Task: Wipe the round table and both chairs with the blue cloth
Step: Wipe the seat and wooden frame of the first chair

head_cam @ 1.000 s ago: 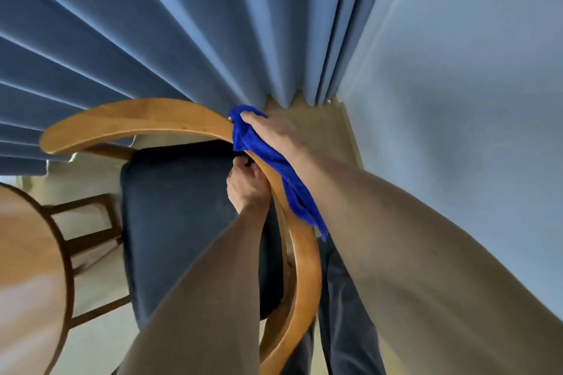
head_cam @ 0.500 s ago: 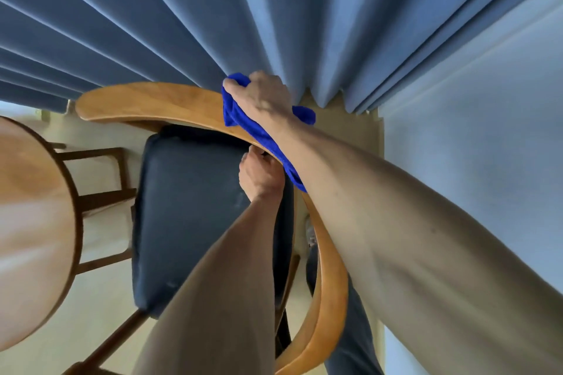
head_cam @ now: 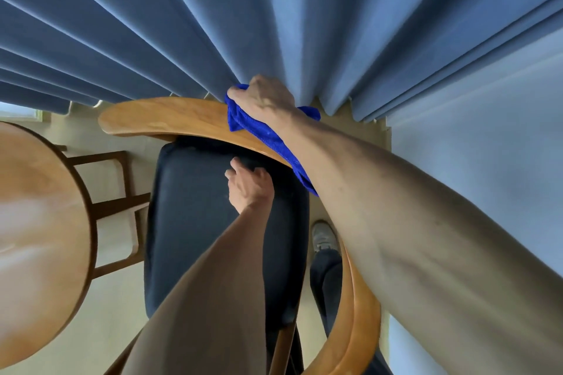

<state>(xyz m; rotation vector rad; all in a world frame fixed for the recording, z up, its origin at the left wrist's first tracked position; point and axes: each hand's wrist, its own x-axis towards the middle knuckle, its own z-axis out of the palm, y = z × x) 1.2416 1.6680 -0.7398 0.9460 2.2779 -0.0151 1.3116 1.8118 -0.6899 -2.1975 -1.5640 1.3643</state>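
Observation:
A chair with a curved light-wood back rail (head_cam: 170,120) and a dark padded seat (head_cam: 195,222) stands below me. My right hand (head_cam: 265,99) presses the blue cloth (head_cam: 268,137) onto the top of the rail, near its far bend; the cloth trails down along the rail under my forearm. My left hand (head_cam: 248,184) hovers over the seat just below the rail, fingers loosely apart, holding nothing. The round wooden table (head_cam: 39,237) fills the left edge of the view.
Blue curtains (head_cam: 213,24) hang right behind the chair, touching its rail. A pale wall (head_cam: 472,146) is on the right. The table's dark wooden legs (head_cam: 122,204) show between table and chair. My shoe (head_cam: 324,236) stands on the light floor beside the seat.
My right hand has slid the cloth further along the rail toward its far end. My left hand has let go of the rail and opened above the seat.

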